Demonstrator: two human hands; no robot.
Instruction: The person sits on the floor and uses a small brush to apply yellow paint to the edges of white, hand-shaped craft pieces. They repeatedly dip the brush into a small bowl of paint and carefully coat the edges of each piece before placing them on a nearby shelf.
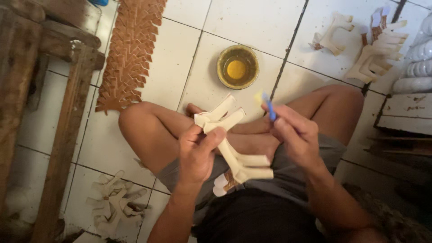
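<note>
Head view: pale forked leather strips (234, 150)

Pale forked strap piece (231, 148) held tilted beside small blue-handled brush (269, 107).

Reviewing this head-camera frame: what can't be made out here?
- Blue-handled brush: its handle is hidden inside the right hand; the tip is blurred.
- Pale forked piece: its middle is covered by the left hand.
- White stack: cut off by the right edge.
- Wooden frame: cut off at the left edge.

White stack (420, 56) cut off right, blue brush (270, 108) handle hidden
</note>
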